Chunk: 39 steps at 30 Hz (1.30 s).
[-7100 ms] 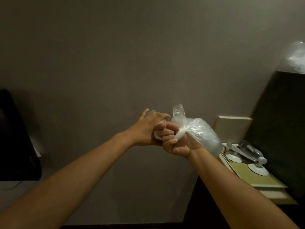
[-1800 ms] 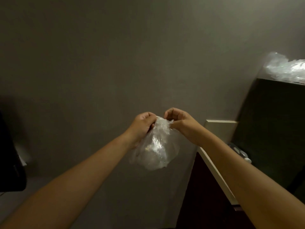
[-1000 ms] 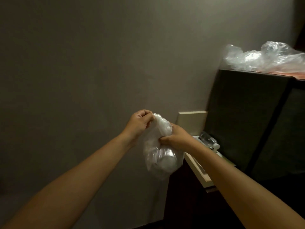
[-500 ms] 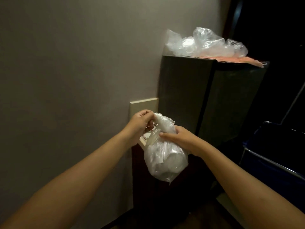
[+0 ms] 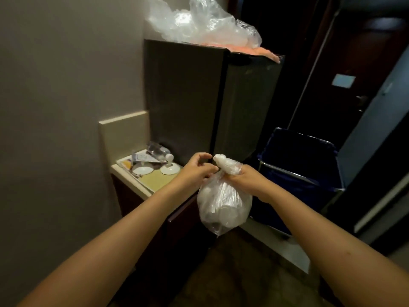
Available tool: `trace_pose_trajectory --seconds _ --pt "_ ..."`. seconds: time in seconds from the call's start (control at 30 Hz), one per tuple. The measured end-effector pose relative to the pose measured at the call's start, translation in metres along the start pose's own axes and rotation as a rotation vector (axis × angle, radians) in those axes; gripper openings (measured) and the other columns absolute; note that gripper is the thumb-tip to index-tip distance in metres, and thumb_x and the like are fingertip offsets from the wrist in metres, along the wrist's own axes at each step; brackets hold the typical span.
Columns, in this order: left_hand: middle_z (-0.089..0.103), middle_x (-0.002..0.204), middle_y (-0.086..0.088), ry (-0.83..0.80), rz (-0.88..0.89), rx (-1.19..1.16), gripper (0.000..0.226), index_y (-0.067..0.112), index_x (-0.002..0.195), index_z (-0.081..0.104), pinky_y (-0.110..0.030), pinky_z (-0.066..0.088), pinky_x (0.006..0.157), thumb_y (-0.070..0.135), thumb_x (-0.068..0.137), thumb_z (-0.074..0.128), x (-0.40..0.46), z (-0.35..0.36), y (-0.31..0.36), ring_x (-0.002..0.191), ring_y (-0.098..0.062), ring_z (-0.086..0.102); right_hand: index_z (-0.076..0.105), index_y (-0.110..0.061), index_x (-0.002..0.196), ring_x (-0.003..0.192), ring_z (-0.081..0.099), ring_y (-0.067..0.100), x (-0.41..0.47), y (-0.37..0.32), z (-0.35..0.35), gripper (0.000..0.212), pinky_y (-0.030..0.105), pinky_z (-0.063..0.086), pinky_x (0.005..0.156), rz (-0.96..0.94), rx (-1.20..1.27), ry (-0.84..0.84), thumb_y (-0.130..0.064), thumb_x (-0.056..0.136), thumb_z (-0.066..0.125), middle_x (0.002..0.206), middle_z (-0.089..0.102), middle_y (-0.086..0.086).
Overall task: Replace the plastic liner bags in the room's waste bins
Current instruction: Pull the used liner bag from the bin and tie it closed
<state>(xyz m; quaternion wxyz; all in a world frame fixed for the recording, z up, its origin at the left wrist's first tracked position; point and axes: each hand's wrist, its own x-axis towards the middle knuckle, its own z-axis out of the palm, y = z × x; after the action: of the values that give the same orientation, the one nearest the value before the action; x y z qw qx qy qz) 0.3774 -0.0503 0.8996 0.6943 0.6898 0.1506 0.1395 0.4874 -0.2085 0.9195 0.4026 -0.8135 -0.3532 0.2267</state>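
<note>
A clear plastic liner bag [image 5: 223, 207] full of pale waste hangs in mid-air between my hands. Its twisted neck stands up above my right hand [image 5: 247, 180], which grips the bag just below the twist. My left hand [image 5: 197, 169] pinches the neck from the left side with curled fingers. More crumpled clear plastic bags [image 5: 199, 21] lie heaped on top of a tall dark cabinet [image 5: 186, 96] behind.
A pale counter [image 5: 146, 185] at the left holds a tray with white saucers [image 5: 141, 170] and a plastic bottle. A blue bin on a metal frame [image 5: 301, 165] stands right of the cabinet. A dark door is at the far right, a plain wall at the left.
My view has swung right and down, bringing the cabinet top, counter and blue bin into sight. The bag's neck is now twisted into a tight knob above my right hand.
</note>
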Motion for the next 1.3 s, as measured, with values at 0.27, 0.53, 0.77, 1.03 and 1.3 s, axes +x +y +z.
trace_pose_trajectory --seconds 0.27,0.53,0.77,1.03,1.3 --pt "0.042 0.141 0.002 -0.274 0.044 0.861 0.087 0.034 0.147 0.042 -0.044 0.044 0.104 0.071 0.073 0.069 0.064 0.095 -0.036 0.131 -0.022 0.038 0.056 -0.032 0.138 0.109 0.061 0.006 0.003 0.083 -0.065 0.054 0.026 0.052 0.091 0.153 0.0 0.218 -0.037 0.086 0.071 0.126 0.063 -0.011" --pt "0.06 0.097 0.011 -0.253 0.342 0.891 0.026 0.028 0.11 0.069 -0.027 0.051 0.073 0.046 0.091 0.063 0.168 0.214 -0.043 0.089 -0.007 0.061 0.063 -0.034 0.131 0.111 0.061 0.006 0.021 0.168 -0.182 0.057 0.029 0.05 0.096 0.198 -0.027 0.222 -0.045 0.077 0.079 0.122 0.066 -0.014" --pt "0.055 0.109 0.013 -0.279 0.407 0.812 0.05 0.029 0.119 0.049 -0.025 0.05 0.079 0.059 0.083 0.065 0.265 0.341 -0.044 0.097 -0.005 0.056 0.067 -0.021 0.113 0.082 0.068 0.011 0.046 0.253 -0.307 0.042 0.023 0.05 0.064 0.325 0.068 0.362 -0.042 0.078 0.078 0.092 0.071 -0.002" --pt "0.053 0.1 0.012 -0.333 0.492 0.955 0.02 0.031 0.103 0.065 -0.029 0.049 0.079 0.045 0.089 0.064 0.37 0.45 -0.069 0.093 -0.01 0.055 0.07 -0.016 0.096 0.068 0.067 0.012 0.072 0.338 -0.409 0.033 0.029 0.056 0.061 0.378 0.056 0.405 -0.041 0.077 0.081 0.079 0.07 0.001" --pt "0.053 0.095 0.014 -0.367 0.512 0.98 0.015 0.035 0.099 0.066 -0.027 0.048 0.073 0.045 0.089 0.062 0.485 0.512 -0.093 0.086 -0.006 0.054 0.067 -0.02 0.097 0.068 0.064 0.013 0.132 0.41 -0.478 0.028 0.029 0.054 0.064 0.432 0.15 0.371 -0.036 0.079 0.081 0.082 0.07 0.003"
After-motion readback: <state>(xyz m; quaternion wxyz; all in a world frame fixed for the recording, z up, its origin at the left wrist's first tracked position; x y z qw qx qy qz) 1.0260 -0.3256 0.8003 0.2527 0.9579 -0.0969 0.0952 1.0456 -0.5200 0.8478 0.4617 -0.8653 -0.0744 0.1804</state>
